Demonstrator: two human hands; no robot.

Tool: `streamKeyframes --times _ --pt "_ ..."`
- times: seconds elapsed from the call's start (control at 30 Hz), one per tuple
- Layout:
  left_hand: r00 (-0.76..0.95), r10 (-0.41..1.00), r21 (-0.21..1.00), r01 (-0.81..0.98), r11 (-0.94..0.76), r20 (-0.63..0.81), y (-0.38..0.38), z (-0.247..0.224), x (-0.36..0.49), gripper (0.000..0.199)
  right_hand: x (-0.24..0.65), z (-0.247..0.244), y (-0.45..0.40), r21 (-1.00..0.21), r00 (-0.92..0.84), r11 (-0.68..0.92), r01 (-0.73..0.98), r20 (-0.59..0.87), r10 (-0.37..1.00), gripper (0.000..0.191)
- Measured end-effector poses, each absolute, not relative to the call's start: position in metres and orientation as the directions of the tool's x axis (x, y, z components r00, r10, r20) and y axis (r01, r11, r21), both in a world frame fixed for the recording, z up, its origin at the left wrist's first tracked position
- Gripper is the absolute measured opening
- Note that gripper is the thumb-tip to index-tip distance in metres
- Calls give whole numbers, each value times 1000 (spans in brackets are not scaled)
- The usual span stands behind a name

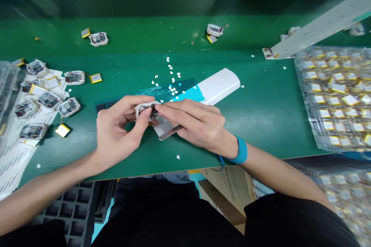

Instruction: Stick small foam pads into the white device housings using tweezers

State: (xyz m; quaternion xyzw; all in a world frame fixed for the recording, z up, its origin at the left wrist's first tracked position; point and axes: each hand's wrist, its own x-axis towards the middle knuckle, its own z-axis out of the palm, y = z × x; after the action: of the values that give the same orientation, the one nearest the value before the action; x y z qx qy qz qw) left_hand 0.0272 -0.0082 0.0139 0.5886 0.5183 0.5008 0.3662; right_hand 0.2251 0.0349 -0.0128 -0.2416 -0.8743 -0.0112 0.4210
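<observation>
My left hand (121, 129) is closed around a small white device housing (141, 109) with an exposed circuit board. Its thumb presses on the near edge of the board. My right hand (199, 123), with a blue wrist strap (241, 150), has its index and middle fingertips on the right side of the same board. Tucked under its fingers is a flat metal tool, apparently tweezers (170, 132); part of it is hidden by the hand. Behind the hands lies a white and blue packaging sleeve (218, 85), with small white round stickers (173, 89) scattered around it.
Several open housings with wired batteries (49, 100) sit on printed paper at left. Two more units (99, 39) (215, 29) lie farther back. A clear tray of batteries (337, 98) stands at right below a slanted white post (319, 27). A cardboard box (232, 189) is under the table edge.
</observation>
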Motion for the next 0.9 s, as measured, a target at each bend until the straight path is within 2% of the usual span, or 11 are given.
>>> streamKeyframes --times 0.1,0.2,0.3,0.43,0.6,0.7,0.9 --pt "-72 980 973 157 -170 183 -10 12 29 9 227 -11 37 -199 -549 891 409 726 414 22" --pt "-84 978 976 124 -180 191 -9 6 30 8 228 -8 40 -207 -633 894 396 644 430 27" --pt "-56 986 983 104 -149 155 -7 1 29 7 230 -7 44 -287 -679 895 342 583 447 24" --pt "10 993 987 107 -117 116 -4 -1 28 8 230 -8 44 -397 -623 849 350 578 527 11" --pt "107 985 982 123 -145 132 -7 -5 28 8 225 -9 39 -335 -595 851 405 610 523 11" --pt "92 974 965 144 -218 206 -10 -4 28 10 224 -9 37 -366 -518 847 385 675 526 3" --pt "93 976 968 135 -210 199 -12 1 28 8 228 -14 35 -267 -534 882 390 714 452 29"
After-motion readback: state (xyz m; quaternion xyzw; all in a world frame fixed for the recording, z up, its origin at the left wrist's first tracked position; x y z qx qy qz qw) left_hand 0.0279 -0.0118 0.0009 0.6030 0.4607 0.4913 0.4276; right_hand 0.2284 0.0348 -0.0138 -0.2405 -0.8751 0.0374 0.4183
